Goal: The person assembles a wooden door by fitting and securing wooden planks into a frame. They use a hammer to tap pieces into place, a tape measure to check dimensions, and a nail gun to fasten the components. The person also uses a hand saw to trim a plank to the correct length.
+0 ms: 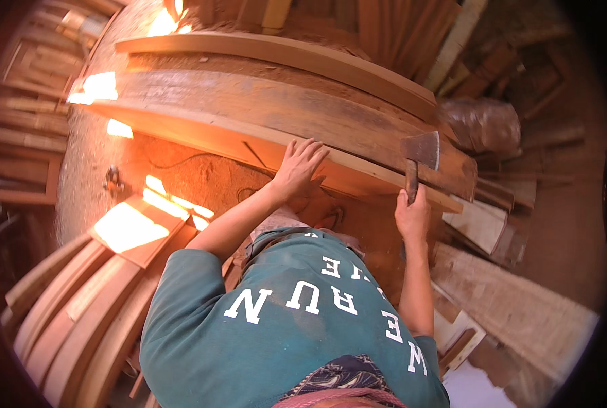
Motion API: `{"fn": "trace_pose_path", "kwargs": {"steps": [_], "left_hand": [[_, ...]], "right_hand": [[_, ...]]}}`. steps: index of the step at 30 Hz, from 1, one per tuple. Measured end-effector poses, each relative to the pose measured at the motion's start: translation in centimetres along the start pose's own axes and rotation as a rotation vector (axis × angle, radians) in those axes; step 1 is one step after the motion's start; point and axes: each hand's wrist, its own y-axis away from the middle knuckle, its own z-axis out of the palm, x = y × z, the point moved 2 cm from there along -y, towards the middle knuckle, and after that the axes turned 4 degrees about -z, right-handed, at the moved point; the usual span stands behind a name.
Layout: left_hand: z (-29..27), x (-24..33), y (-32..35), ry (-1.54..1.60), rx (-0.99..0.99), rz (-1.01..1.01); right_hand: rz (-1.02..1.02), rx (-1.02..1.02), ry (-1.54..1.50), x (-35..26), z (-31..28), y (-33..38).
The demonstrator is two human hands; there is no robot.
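Note:
My right hand point(412, 216) grips the wooden handle of a hatchet point(420, 151), whose grey metal head is raised against the right part of a long curved plank point(269, 115). My left hand point(298, 166) lies flat on the plank's near edge, fingers spread, a little left of the blade. The plank runs from upper left to right across the view, resting on edge. My teal shirt fills the lower middle.
Another curved plank point(283, 54) lies behind the first. Several curved boards point(79, 319) are stacked at lower left. Offcuts and flat boards point(514, 306) lie at right. Sawdust point(181, 170) covers the floor, with bright sun patches point(130, 228).

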Motion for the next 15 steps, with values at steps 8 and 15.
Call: {"fn": "trace_pose_path", "kwargs": {"steps": [8,15], "left_hand": [[-1.9,-12.0,20.3,0.166,-0.115,-0.678],[1.2,-23.2,44.8,0.509,-0.202,-1.402]], "right_hand": [[-0.267,-0.363,0.324,-8.0,17.2,0.8],[-0.198,-0.332,0.259,-16.8,22.9,2.8]]}}
